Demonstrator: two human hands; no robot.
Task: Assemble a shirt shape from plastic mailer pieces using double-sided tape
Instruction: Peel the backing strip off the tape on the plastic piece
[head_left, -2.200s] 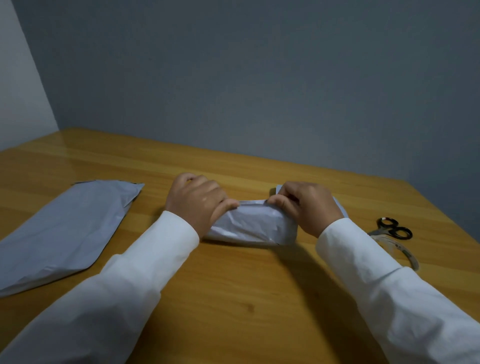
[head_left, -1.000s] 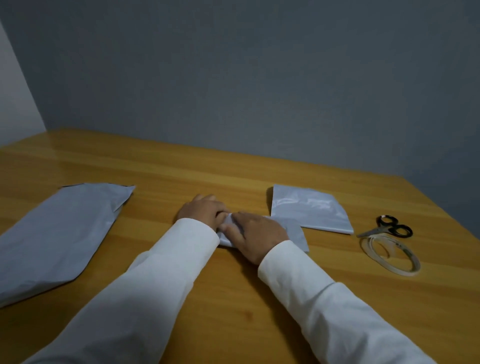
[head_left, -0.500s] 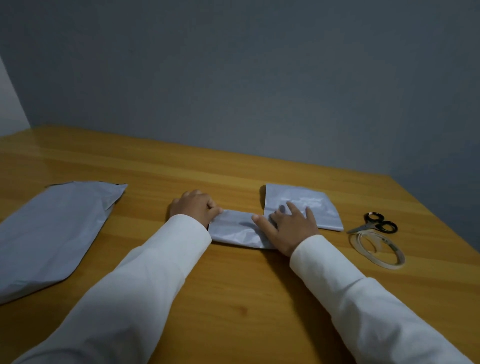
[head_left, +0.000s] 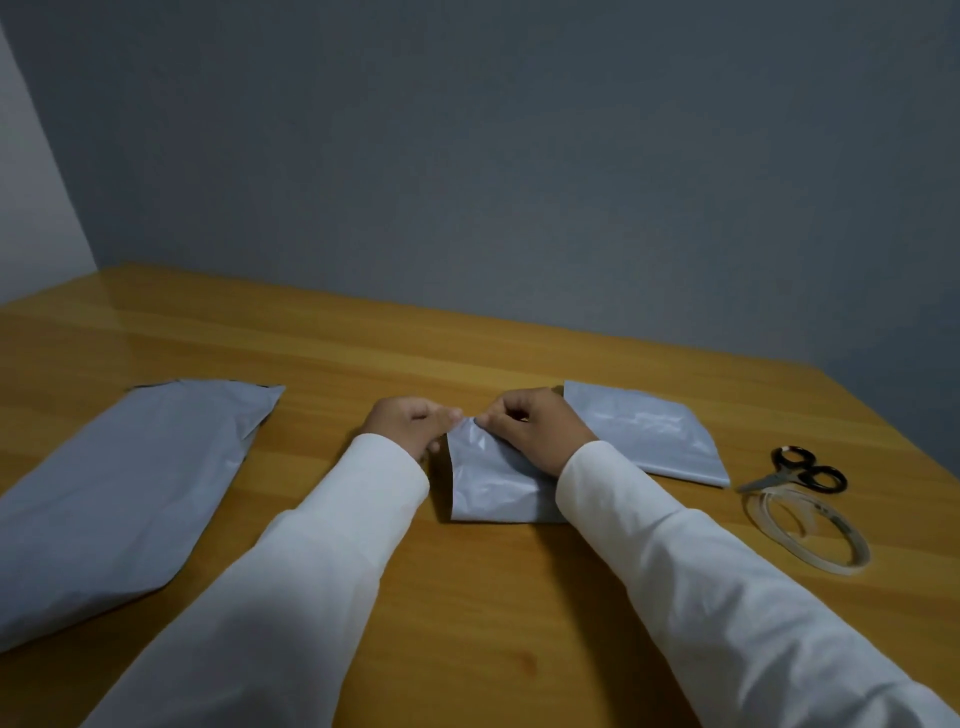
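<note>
A small grey mailer piece (head_left: 491, 486) lies in the middle of the wooden table (head_left: 493, 597). My left hand (head_left: 408, 428) and my right hand (head_left: 530, 434) meet at its far top edge, and both pinch that edge with fingertips close together. A second small grey piece (head_left: 649, 441) lies flat just right of my right hand. The large grey mailer piece (head_left: 119, 499) lies flat at the left, apart from both hands. A ring of double-sided tape (head_left: 805, 530) rests at the right.
Black-handled scissors (head_left: 795, 474) lie beside the tape ring near the table's right edge. A grey wall stands behind the table's far edge. My white sleeves cover the near part of the table.
My right hand lifted off the piece, where it lay flat, and moved left to pinch its top edge. My left hand moved right to meet it. The piece now lies lengthwise toward me.
</note>
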